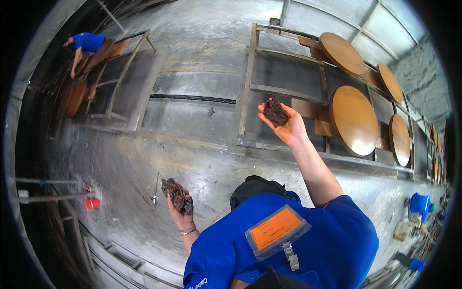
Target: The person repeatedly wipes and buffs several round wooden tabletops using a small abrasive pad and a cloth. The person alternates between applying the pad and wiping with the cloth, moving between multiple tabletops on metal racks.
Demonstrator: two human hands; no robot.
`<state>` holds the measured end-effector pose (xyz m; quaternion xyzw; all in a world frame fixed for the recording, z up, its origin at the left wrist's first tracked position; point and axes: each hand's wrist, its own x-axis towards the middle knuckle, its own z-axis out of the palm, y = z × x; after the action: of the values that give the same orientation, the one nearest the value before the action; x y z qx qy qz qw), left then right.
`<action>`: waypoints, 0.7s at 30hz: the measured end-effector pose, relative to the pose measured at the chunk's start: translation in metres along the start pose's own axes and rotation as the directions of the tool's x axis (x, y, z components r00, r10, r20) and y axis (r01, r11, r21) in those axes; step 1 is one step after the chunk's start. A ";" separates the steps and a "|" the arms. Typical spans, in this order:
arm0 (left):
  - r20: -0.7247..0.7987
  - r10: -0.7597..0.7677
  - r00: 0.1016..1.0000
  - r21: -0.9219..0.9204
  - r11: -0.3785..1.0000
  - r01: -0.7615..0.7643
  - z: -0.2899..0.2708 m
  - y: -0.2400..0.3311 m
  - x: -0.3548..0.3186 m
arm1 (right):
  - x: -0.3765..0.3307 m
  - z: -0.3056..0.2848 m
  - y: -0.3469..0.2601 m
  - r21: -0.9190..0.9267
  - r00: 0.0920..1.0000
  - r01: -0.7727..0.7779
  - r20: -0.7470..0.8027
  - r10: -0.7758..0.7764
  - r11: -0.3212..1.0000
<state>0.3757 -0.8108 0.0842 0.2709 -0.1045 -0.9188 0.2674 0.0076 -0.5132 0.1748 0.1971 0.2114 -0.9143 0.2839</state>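
My right hand (292, 129) is raised palm up toward the long rack, its fingers curled around a dark brown, stained wad of cloth rag (275, 112). Lower and to the left, my left hand (182, 220) grips a second crumpled rag (177, 194), which is brown with darker blotches and hangs over the fingers. The two hands are well apart. Nearest to my right hand is a round wooden tabletop (354, 120) with a glossy brown finish, lying on boards across the rack. My right hand appears apart from it.
A metal-framed rack (248, 86) carries several round tops, including one farther back (342, 54). Another rack (118, 82) stands at the far left, where a person in blue (90, 42) bends over dark round tops. A red container (91, 203) and a blue container (420, 206) sit on the floor.
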 end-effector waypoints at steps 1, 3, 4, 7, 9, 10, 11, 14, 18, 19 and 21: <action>0.052 -0.011 0.999 0.033 0.999 0.009 0.009 0.012 0.017 | 0.002 0.010 0.012 0.000 1.000 -0.016 0.017 0.016 1.000; 0.032 -0.013 0.999 0.118 0.993 0.009 0.024 0.033 0.059 | 0.012 0.024 0.029 0.003 0.999 -0.031 0.031 0.031 1.000; 0.078 -0.002 0.997 0.209 0.978 -0.015 0.027 0.043 0.084 | 0.020 0.029 0.037 0.009 0.999 -0.034 0.031 0.034 0.999; 0.073 0.145 0.987 0.751 0.643 -0.150 0.006 0.068 0.168 | 0.056 0.033 0.053 0.021 1.000 0.005 0.028 -0.006 1.000; 0.054 0.082 0.995 0.952 0.296 -0.076 -0.032 0.088 0.229 | 0.089 0.027 0.056 0.057 0.995 0.061 0.074 -0.065 0.997; 0.014 0.072 0.997 0.997 0.068 -0.019 -0.058 0.100 0.252 | 0.107 0.022 0.057 0.077 0.995 0.095 0.030 -0.098 0.992; -0.139 -0.013 0.990 0.990 -0.011 0.139 -0.085 0.115 0.265 | 0.123 0.017 0.057 0.068 0.988 0.156 -0.008 -0.156 0.985; -0.484 -0.002 0.875 0.821 -0.347 0.453 -0.158 0.161 0.256 | 0.177 0.010 0.060 0.075 0.951 0.242 -0.218 -0.221 0.967; -0.536 -0.025 0.844 0.831 -0.194 0.522 -0.178 0.180 0.294 | 0.239 0.043 0.060 0.069 0.934 0.260 -0.272 -0.232 0.963; -0.543 -0.014 0.840 0.828 -0.174 0.533 -0.172 0.184 0.312 | 0.253 0.057 0.063 0.070 0.936 0.255 -0.269 -0.228 0.964; -0.535 0.009 0.845 0.836 -0.137 0.531 -0.153 0.190 0.356 | 0.282 0.090 0.065 0.003 0.930 0.273 -0.258 -0.263 0.962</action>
<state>0.2898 -1.1716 -0.1367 0.5572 -0.6260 -0.5080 -0.1991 -0.1896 -0.7299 0.0961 0.2876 0.2534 -0.9153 0.1232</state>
